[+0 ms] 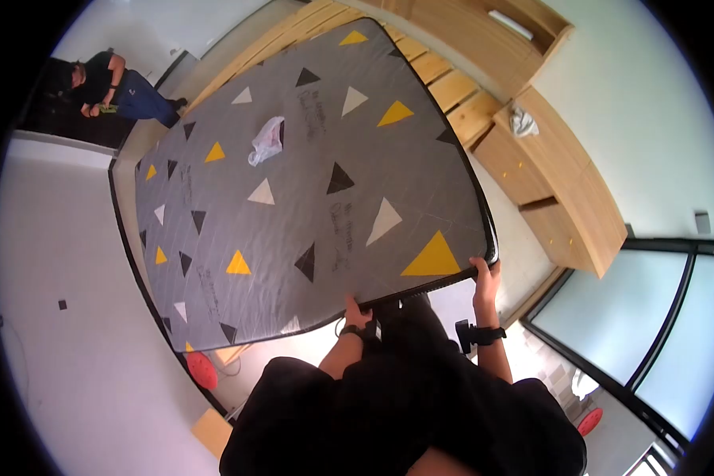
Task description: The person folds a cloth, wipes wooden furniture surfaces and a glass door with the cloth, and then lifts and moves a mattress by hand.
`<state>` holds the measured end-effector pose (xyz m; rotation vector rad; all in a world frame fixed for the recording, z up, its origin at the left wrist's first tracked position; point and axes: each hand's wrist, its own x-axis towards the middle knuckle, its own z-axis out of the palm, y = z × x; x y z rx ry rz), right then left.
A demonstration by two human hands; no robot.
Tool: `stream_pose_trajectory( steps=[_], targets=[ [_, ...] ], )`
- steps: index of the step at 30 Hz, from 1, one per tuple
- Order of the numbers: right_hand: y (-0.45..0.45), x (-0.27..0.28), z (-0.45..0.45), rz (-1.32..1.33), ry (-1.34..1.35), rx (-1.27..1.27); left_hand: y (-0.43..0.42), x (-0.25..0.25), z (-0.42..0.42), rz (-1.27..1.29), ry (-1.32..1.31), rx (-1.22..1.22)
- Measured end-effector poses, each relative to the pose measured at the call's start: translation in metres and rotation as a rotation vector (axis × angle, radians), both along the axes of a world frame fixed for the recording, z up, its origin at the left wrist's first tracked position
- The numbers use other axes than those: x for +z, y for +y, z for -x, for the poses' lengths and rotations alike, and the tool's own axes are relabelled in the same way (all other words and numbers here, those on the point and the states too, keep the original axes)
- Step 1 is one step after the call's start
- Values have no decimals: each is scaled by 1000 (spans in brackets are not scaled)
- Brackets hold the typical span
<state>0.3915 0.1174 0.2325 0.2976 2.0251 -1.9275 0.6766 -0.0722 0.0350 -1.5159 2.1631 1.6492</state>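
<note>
A grey mattress with yellow, white and black triangles and dark piping lies askew over a slatted wooden bed frame, some slats showing at its far and right sides. My left hand is closed on the mattress's near edge, thumb on top, fingers hidden beneath. At the near right corner, my right hand also grips the edge, with its thumb side up. Each wrist wears a black strap with a small device. A crumpled clear plastic bag rests on top of the mattress.
A wooden cabinet with drawers lines the right wall, a crumpled white item on it. Frosted glass doors stand at right. Another person is by the doorway at far left. Red round stools show low down.
</note>
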Motion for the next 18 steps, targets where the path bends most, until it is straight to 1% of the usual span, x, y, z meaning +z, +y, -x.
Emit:
stream_pose_trajectory(
  steps=[1,2,3,4,5,6,7,8,9,10,11,12,13,14,15,16,17,18],
  targets=[
    [0,-3,14,11,1,19,1,-5,11,11,1,19],
    [5,-19,-22,-15,5,10,-7,-27,-11,-124,185,192],
    [11,-22,-21,-92,-32,25,1,-40,-8,-308,328,388],
    [16,-23,-36,-79,-44,35,0,-57,-10,-507,224,615],
    [22,-31,-51,-106,-6,4,7,-97,-23,-497,231,609],
    [27,-32,-49,-150,45,8,19,-139,-27,-318,346,478],
    [32,-33,-58,-192,104,8,27,-165,-43,-139,463,340],
    [32,-22,-65,-265,98,32,32,-96,-50,24,149,129],
    [33,-2,-92,-183,96,39,38,16,-49,186,-152,-103],
    [30,3,-84,-183,95,22,30,-69,-54,240,-23,-129],
    [31,4,-101,-189,83,10,35,-135,-72,289,339,95],
    [31,9,-119,-195,85,19,39,-107,-86,322,315,43],
    [33,16,-134,-147,75,11,46,-72,-93,348,286,-2],
    [38,19,-148,-101,66,8,48,-119,-105,260,329,103],
    [44,15,-147,-110,69,35,46,-166,-104,180,374,213],
    [51,2,-153,-18,58,51,59,-130,-98,-11,416,505],
    [56,-14,-162,81,47,68,62,-88,-94,3,424,533],
    [64,-28,-183,101,16,69,68,-43,-97,-333,447,1022]
  ],
)
